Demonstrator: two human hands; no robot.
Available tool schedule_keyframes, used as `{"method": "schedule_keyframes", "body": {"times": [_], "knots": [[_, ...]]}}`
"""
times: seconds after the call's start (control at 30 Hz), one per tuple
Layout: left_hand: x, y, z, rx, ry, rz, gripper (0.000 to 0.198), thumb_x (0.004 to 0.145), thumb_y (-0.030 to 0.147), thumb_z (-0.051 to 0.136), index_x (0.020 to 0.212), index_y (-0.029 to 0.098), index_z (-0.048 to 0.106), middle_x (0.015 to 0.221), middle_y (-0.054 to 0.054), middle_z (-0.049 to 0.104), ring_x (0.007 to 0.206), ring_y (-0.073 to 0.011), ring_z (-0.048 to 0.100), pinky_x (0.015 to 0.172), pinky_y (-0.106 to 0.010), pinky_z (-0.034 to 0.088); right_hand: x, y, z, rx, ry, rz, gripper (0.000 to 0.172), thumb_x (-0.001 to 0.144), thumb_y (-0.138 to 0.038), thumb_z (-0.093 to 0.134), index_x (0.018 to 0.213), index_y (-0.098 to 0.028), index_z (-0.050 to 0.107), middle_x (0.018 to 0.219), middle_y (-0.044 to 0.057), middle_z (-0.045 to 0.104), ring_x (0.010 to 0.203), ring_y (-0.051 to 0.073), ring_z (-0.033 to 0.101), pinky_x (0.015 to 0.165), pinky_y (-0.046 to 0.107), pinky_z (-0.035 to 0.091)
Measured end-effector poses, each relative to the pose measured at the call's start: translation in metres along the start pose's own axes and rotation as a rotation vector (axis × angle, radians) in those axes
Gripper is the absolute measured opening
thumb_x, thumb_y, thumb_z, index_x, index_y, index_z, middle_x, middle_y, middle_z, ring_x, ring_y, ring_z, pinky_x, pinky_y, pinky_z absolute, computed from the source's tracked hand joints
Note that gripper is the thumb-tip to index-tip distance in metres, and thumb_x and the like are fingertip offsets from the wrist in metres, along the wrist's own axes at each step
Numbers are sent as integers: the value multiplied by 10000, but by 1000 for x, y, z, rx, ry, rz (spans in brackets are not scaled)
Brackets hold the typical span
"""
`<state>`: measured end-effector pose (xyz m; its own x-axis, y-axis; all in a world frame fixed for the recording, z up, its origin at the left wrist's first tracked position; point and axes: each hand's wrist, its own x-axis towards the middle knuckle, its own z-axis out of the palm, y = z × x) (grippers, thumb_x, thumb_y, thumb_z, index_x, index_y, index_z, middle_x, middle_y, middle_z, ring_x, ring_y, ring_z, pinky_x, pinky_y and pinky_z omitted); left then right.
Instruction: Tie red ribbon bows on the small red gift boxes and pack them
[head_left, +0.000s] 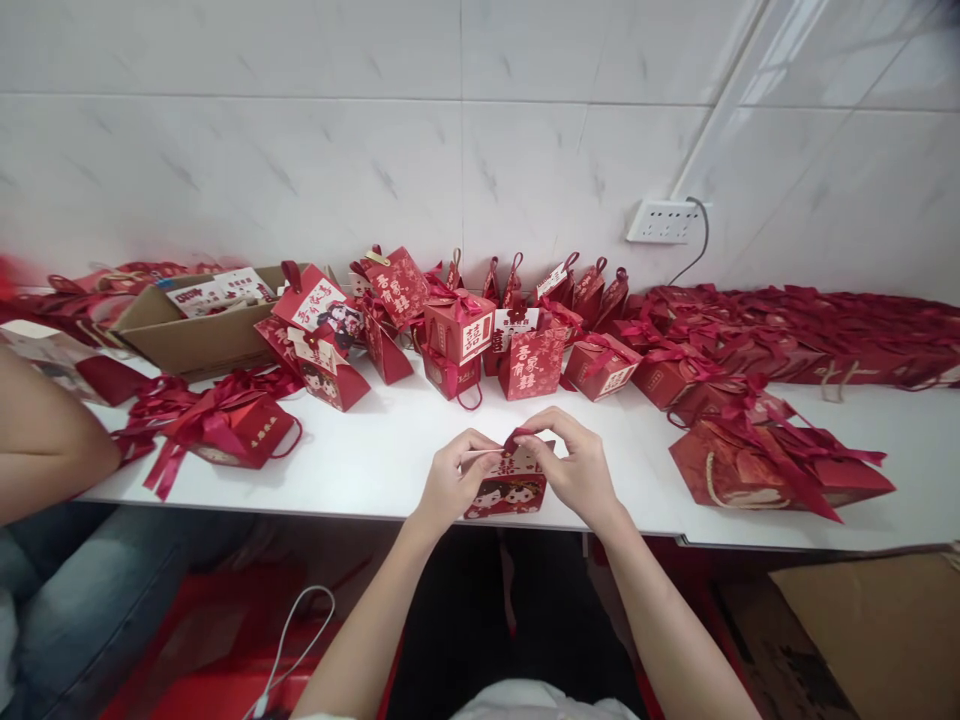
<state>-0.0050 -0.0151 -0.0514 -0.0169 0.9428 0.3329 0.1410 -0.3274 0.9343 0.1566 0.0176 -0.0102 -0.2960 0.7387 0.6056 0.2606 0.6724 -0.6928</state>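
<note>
A small red gift box with two cartoon figures on its front stands at the table's front edge, between my hands. My left hand pinches the box's pale top flap from the left. With thumb and fingers closed, my right hand grips a dark red ribbon loop at the top of the box. The fingertips of both hands nearly meet there. My fingers partly cover the upper part of the box.
Finished-looking red boxes with ribbons line the wall side of the white table. A cardboard box holds printed cards at left. Nearby are another person's arm, a large red box at right and a wall socket.
</note>
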Motion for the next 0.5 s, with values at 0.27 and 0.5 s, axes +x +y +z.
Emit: {"method": "schedule_keyframes", "body": {"times": [0.27,0.5], "knots": [[-4,-1,-18,228,193,64,152,848,274,532,733,176,544,690,10,576,647,-111,569,623,-214,461,-8,8,11,-115,122,4,212,865,-313,523,1031,-209,603,986,80,682,921,212,648,799,329,536],[12,-28,-93,653,600,91,101,883,231,428,904,182,515,836,-43,615,800,-174,619,724,-312,505,-62,92,19,-234,-12,186,327,838,-490,483,831,-225,674,848,55,721,700,185,715,602,220,590]]}}
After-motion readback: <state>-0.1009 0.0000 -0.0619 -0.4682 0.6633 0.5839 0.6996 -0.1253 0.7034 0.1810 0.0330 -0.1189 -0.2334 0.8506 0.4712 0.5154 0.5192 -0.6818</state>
